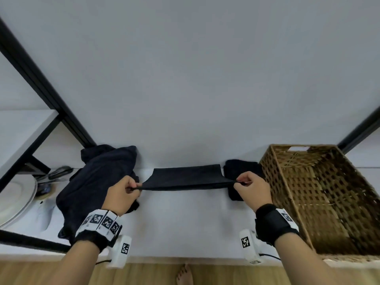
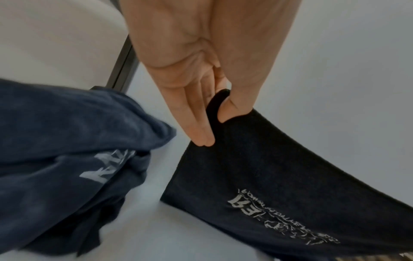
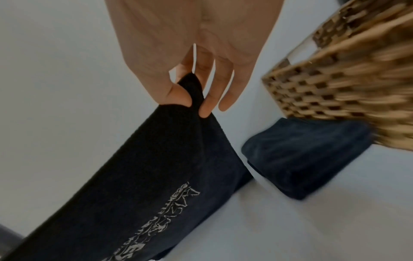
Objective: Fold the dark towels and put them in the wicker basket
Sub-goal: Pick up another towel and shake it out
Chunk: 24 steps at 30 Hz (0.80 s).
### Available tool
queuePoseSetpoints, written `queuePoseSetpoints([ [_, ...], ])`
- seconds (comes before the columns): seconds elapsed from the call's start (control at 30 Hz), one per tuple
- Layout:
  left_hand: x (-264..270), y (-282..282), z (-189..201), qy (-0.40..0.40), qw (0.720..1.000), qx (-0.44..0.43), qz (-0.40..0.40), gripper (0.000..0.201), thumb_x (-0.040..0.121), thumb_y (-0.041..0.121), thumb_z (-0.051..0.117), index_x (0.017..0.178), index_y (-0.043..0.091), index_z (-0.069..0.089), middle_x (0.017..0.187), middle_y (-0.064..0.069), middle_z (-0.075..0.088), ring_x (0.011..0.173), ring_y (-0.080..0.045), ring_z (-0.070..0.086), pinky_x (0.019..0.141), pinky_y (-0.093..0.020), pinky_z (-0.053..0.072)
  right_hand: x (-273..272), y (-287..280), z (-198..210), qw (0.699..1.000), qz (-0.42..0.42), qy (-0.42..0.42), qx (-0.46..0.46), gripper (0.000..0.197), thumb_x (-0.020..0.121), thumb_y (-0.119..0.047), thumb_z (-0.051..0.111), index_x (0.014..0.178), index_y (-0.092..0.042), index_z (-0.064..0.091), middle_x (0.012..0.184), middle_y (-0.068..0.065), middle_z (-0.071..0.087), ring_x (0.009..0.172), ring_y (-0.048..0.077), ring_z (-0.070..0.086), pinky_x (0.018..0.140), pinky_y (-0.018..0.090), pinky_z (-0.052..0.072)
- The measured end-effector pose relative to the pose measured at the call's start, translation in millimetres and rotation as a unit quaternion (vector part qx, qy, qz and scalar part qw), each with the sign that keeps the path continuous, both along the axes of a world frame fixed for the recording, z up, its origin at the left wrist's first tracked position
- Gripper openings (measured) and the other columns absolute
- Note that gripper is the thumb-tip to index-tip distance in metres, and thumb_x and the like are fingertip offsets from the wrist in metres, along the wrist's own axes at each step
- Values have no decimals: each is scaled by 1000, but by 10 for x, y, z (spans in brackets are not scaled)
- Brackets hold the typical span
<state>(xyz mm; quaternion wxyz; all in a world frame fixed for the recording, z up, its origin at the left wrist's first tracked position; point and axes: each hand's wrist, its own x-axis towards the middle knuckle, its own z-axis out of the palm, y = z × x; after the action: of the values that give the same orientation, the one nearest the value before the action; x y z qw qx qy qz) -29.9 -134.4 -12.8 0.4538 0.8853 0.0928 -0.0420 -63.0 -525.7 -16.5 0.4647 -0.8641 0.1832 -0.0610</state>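
A dark towel (image 1: pixel 185 177) with pale printed lettering (image 2: pixel 274 213) (image 3: pixel 125 203) hangs stretched above the white table between both hands. My left hand (image 1: pixel 123 194) (image 2: pixel 210 109) pinches its left end. My right hand (image 1: pixel 249 190) (image 3: pixel 192 98) pinches its right end between thumb and fingers. A heap of unfolded dark blue towels (image 1: pixel 96 182) (image 2: pixel 55 150) lies left of my left hand. One folded dark towel (image 1: pixel 240 167) (image 3: pixel 301 159) lies beside the wicker basket (image 1: pixel 320 194) (image 3: pixel 335 84), which stands at the right and looks empty.
White plates (image 1: pixel 16 200) and dark utensils (image 1: pixel 55 173) lie at the far left under a black-framed shelf (image 1: pixel 41 83). The white table (image 1: pixel 185 227) runs along a pale wall. A bare foot (image 1: pixel 185 274) shows on the wooden floor below the table's front edge.
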Motion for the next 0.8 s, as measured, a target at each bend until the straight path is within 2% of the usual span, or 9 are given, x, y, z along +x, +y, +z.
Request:
queuePoseSetpoints([
  [0.07,-134,14,-224,39,999,26,-18,31,78,1,70,68,22,50,85,16,75,82,-14,71,80,-35,56,-183,12,-241,999,24,44,-5,18,73,-14,74,73,-29,64,74,-15,67,74,-3,61,59,0,38],
  [0.13,-248,14,-429,83,994,62,-42,26,77,1,71,71,16,50,80,19,74,79,-12,69,76,-27,53,-345,34,-469,994,42,97,-15,17,74,-14,73,73,-29,64,76,-16,66,76,0,62,58,1,37],
  [0.23,-417,29,-718,166,977,98,-89,24,76,0,68,69,17,52,87,6,75,73,-15,64,70,-26,51,-548,55,-778,981,67,181,-19,17,77,-13,71,76,-29,64,81,-17,65,81,7,62,60,2,35],
  [0.37,-626,71,-991,258,940,154,-160,21,77,5,67,72,21,54,91,-8,69,56,-13,52,53,-19,44,-721,49,-1084,950,135,277,-50,19,82,-11,67,95,-23,72,97,-7,70,87,8,59,76,11,40],
  [0.43,-661,77,-1071,293,926,163,-171,20,77,5,64,73,21,53,85,-5,66,58,-13,53,52,-18,44,-742,45,-1166,936,150,312,-62,22,84,-11,65,104,-19,73,104,-3,71,91,9,60,81,13,42],
  [0.5,-646,77,-1117,318,915,172,-177,18,76,5,61,74,21,53,79,-3,67,63,-14,58,56,-20,46,-712,55,-1194,927,155,335,-70,23,86,-14,65,107,-19,73,107,-3,71,96,11,62,84,15,45],
  [0.6,-569,86,-1164,320,919,163,-165,16,78,5,61,78,20,54,70,0,67,61,-12,58,58,-18,45,-570,90,-1162,925,153,341,-71,18,85,-18,65,101,-22,73,101,-5,71,90,9,60,76,12,44],
  [0.7,-389,75,-1164,285,927,170,-173,18,82,13,63,80,30,59,78,11,67,72,-5,59,58,-9,37,-315,156,-1089,935,133,321,-73,5,84,-22,66,84,-24,71,82,-9,67,85,12,62,67,14,42],
  [0.8,-127,27,-1155,253,945,152,-141,19,83,17,64,72,32,65,77,10,67,78,-9,62,62,-17,39,-7,235,-1043,950,99,287,-77,9,83,-22,65,76,-19,68,74,-8,64,78,14,60,69,21,42],
])
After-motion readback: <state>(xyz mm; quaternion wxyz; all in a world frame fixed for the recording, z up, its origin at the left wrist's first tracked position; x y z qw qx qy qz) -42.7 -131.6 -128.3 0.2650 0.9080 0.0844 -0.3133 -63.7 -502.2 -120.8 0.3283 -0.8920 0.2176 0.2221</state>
